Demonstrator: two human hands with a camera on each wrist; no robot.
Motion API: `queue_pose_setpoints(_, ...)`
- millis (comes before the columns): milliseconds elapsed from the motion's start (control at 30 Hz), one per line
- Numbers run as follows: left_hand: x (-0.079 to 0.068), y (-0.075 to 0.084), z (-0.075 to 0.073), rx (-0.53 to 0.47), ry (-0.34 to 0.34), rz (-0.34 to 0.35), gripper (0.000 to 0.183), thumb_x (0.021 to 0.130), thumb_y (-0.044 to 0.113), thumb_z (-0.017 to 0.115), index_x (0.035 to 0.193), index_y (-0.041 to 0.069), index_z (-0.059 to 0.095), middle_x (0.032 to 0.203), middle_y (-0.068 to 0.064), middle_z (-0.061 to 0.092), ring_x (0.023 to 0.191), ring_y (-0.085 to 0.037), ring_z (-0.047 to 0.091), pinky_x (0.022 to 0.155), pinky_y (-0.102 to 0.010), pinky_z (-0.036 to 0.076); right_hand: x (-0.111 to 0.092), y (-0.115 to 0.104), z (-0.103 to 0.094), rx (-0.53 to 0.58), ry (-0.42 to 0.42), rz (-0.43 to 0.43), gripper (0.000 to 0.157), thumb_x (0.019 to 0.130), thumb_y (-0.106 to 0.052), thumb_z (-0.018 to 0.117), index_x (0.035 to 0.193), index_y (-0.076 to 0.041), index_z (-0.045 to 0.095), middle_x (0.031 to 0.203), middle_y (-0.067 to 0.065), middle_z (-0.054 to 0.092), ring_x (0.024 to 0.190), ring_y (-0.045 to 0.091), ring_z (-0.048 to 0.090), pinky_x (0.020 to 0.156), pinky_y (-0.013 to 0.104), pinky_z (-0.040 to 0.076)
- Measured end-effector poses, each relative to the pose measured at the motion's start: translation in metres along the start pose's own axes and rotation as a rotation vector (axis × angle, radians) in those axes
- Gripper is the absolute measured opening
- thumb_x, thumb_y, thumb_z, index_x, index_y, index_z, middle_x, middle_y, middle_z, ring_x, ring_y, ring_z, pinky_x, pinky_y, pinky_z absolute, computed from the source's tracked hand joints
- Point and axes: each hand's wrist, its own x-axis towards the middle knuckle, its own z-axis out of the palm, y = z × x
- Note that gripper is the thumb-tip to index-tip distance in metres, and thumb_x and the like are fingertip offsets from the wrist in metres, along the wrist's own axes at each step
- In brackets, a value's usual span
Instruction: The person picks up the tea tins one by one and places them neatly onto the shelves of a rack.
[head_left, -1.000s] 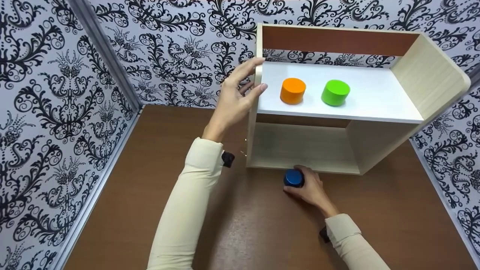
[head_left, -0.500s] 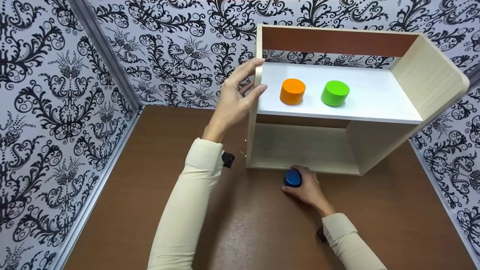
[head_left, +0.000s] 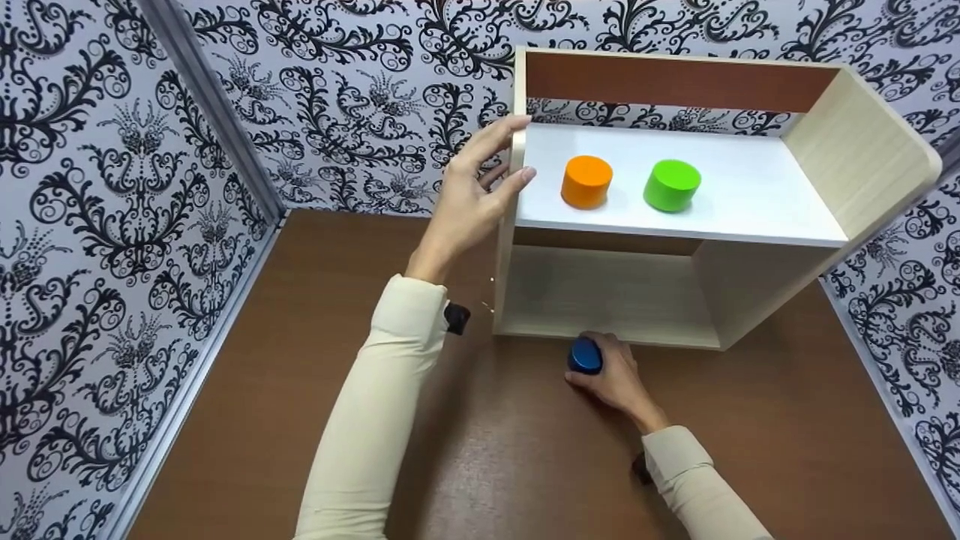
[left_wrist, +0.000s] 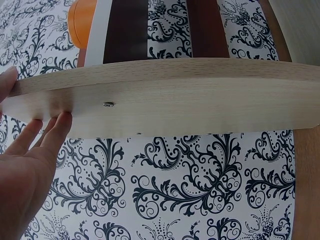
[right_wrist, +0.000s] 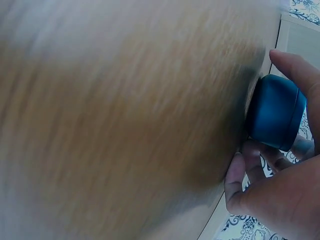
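My left hand point(head_left: 472, 191) grips the left side panel of a small wooden shelf unit point(head_left: 855, 157). Its thumb lies at the panel's front edge, and in the left wrist view fingertips press the panel's outer face point(left_wrist: 165, 105). On the brown tabletop, just before the unit's bottom edge, my right hand point(head_left: 619, 379) holds a small blue cylinder point(head_left: 585, 356). The right wrist view shows that cylinder's glossy side point(right_wrist: 275, 112) and a seam near one end, with fingers and thumb on either side. An orange cylinder point(head_left: 586, 182) and a green cylinder point(head_left: 672, 186) stand upright on the white upper shelf point(head_left: 765, 187).
The unit's lower compartment point(head_left: 600, 289) faces me, above the right hand. Walls with black-and-white scroll patterns point(head_left: 360, 97) close in the brown tabletop point(head_left: 315, 360) at the back and both sides.
My right hand and forearm have shifted slightly left, and the fingers cover a little more of the blue cylinder. The left hand and the two cylinders on the shelf stay put.
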Motion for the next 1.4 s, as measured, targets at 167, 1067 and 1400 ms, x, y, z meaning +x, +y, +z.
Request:
queue_pose_setpoints(167, 0.0, 0.0, 0.0, 0.001, 0.0, -0.006, 0.053, 0.093, 0.003, 0.071, 0.144, 0.013, 0.057, 0.153, -0.004, 0.045, 0.133, -0.015, 0.048, 0.11, -0.028, 0.048, -0.001, -0.001, 0.0, -0.009, -0.002, 0.007, 0.065, 0.078, -0.017, 0.089, 0.134, -0.002, 0.059, 0.126, 0.024, 0.058, 0.12, 0.046, 0.049, 0.099, 0.071, 0.039)
queue_pose_setpoints(1067, 0.001, -0.002, -0.001, -0.006, -0.009, 0.0, 0.053, 0.093, 0.004, 0.071, 0.144, 0.013, 0.057, 0.155, -0.004, 0.043, 0.134, -0.015, 0.048, 0.11, -0.029, 0.048, -0.01, -0.012, -0.018, 0.058, -0.007, 0.04, 0.062, 0.08, -0.018, 0.088, 0.133, -0.003, 0.06, 0.125, 0.02, 0.059, 0.117, 0.041, 0.055, 0.097, 0.064, 0.051)
queue_pose_setpoints(1400, 0.001, -0.002, -0.001, -0.001, -0.006, 0.009, 0.052, 0.094, 0.004, 0.071, 0.143, 0.013, 0.057, 0.153, -0.004, 0.045, 0.133, -0.015, 0.048, 0.111, -0.033, 0.048, -0.015, -0.021, -0.033, 0.037, 0.012, 0.025, 0.062, 0.081, -0.022, 0.087, 0.135, -0.004, 0.06, 0.127, 0.02, 0.058, 0.118, 0.043, 0.055, 0.096, 0.065, 0.051)
